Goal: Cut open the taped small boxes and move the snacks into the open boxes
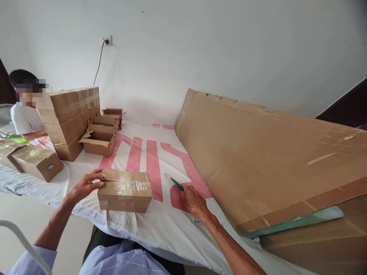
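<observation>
The taped box [123,202] lies lengthwise left to right before me, my left hand [90,181] touching its left end.
Whether that hand grips, I cannot tell; my right hand [193,200], apart from the box, clasps a slim green tool [176,184]. Open cartons [99,148] stand beyond, leftward; a cardboard panel [258,164] flanks my right.

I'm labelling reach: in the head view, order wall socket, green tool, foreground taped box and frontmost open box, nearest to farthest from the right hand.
1. Green tool, in the right hand
2. Foreground taped box, to its left
3. Frontmost open box, farther back left
4. Wall socket, high up behind
</observation>
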A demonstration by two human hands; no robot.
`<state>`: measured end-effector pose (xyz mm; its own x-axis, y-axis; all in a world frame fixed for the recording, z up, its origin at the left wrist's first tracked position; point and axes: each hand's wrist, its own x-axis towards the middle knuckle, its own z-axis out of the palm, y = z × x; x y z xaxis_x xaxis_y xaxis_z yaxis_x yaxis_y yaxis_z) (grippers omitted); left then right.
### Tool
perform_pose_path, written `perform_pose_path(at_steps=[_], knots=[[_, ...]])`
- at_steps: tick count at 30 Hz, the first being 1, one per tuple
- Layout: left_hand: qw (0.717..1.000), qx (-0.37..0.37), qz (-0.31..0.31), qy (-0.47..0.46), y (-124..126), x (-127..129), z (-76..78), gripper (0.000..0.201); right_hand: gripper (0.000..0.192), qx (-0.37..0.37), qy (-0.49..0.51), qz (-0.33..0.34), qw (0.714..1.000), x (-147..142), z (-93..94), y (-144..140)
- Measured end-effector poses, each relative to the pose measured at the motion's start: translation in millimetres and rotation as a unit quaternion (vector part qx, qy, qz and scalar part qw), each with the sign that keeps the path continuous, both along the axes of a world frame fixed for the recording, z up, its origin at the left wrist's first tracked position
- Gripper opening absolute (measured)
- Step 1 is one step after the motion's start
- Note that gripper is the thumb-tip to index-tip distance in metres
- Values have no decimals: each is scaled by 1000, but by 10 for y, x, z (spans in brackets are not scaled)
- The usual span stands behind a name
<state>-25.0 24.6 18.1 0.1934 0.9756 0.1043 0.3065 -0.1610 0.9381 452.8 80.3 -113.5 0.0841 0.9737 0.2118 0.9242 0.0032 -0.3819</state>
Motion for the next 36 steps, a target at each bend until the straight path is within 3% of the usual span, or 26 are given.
perform_pose_path(at_steps=[4, 8, 12, 16, 21, 28, 36], knots=[[1000, 2, -7, -27, 28, 18, 7, 28, 27, 30, 165, 16, 986, -234, 358, -20], [1000, 15, 6, -2, 70, 51, 28, 17, 43, -17, 334, 138, 932, -647, 898, -188], [1000, 8, 11, 5, 80, 54, 30, 16, 40, -63, 344, 240, 906, -1007, 1375, -364], [1000, 8, 0, 1, 39, 63, 48, 19, 34, -75, 292, 322, 898, -1179, 1682, -400], [1000, 8, -17, -3, 1, 121, 97, 24, 34, -78, 223, 364, 901, -1276, 1842, -316], [999, -3, -19, 30, -50, 150, 161, 25, 34, -96, 177, 372, 906, -1324, 1847, -252], [998, -5, -27, 52, -106, 149, 171, 28, 29, -63, 135, 390, 909, -1375, 1975, -265]])
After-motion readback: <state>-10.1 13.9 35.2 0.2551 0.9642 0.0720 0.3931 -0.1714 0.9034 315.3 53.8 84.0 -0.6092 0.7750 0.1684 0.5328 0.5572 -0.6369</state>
